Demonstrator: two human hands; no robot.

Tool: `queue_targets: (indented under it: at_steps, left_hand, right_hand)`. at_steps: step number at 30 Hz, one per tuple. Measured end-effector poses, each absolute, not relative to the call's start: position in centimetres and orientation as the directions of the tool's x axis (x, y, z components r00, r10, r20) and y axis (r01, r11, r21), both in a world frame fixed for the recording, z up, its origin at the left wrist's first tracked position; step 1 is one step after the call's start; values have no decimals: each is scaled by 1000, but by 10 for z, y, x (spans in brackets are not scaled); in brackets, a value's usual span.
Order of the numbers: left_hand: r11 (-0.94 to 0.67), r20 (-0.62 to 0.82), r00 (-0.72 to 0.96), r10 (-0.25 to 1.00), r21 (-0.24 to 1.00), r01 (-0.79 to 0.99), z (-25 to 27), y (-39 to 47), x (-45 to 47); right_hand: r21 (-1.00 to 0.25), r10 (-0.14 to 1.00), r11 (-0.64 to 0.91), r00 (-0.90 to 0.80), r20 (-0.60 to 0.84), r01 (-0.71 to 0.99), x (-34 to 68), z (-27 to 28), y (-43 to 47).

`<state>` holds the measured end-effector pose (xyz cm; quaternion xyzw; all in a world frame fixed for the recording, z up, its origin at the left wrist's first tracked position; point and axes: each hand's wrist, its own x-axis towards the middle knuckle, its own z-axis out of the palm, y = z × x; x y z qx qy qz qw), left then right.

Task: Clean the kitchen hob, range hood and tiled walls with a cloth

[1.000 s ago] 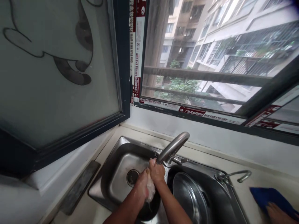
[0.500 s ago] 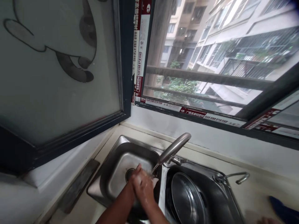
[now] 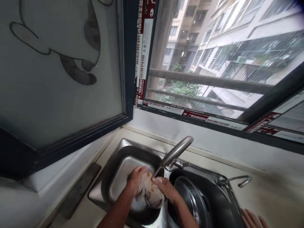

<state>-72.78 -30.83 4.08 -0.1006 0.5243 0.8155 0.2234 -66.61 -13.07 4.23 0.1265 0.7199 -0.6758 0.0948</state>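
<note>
A wet, whitish cloth (image 3: 150, 191) with yellow-brown stains is spread between my two hands over the left basin of the steel sink (image 3: 114, 171). My left hand (image 3: 137, 179) grips its left side, fingers curled over the edge. On the other side my right hand (image 3: 166, 188) pinches the cloth with the thumb on top. Water runs from the faucet (image 3: 177, 152) down onto the cloth. The drain is mostly hidden behind my left hand.
A round metal pan or lid (image 3: 190, 196) leans in the right basin. A thin curved tap (image 3: 237, 180) stands at the sink's right corner. Another person's hand (image 3: 253, 218) rests at the lower right. An open window sash (image 3: 128, 95) juts in from the left.
My hands were pressed together, wringing; now they are apart with the cloth opened between them. The other person's hand has moved left to the sink's edge, and the dark blue item there is out of view.
</note>
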Motion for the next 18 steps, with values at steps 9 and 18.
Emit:
queue_targets:
  at_steps: [9, 18]
  left_hand:
    - [-100, -326, -840, 434, 909, -404, 44, -324, -720]
    - [-527, -357, -897, 260, 726, -442, 56, -293, -721]
  right_hand:
    - [-913, 355, -404, -912, -205, 48, -679, 80, -127]
    - [-987, 437, -150, -893, -110, 49, -689, 79, -134]
